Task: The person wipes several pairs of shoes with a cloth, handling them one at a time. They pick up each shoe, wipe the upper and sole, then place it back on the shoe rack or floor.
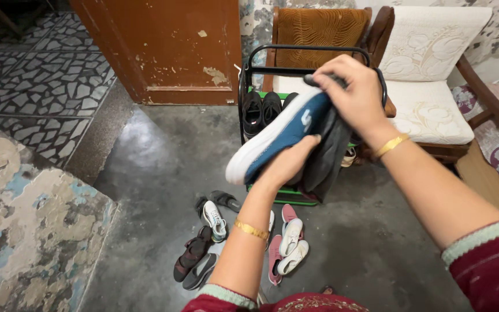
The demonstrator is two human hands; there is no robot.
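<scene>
My left hand [287, 164] holds a blue sports shoe [281, 136] with a white sole, sole turned up and to the left. My right hand [356, 95] grips a dark grey cloth [324, 156] and presses it against the shoe's heel end; the cloth hangs down behind the shoe. Both hands are raised in front of a black metal shoe rack [246, 75]. A pair of black shoes [261, 110] stands on the rack's upper shelf. Gold bangles are on both wrists.
Several shoes and sandals lie on the grey floor below my hands: a grey-white sneaker [215, 219], brown sandals [192, 254], a pink-white pair [287, 245]. A brown door [168, 46] is behind the rack, cushioned wooden chairs [428, 104] to the right, a worn painted ledge [24, 231] at left.
</scene>
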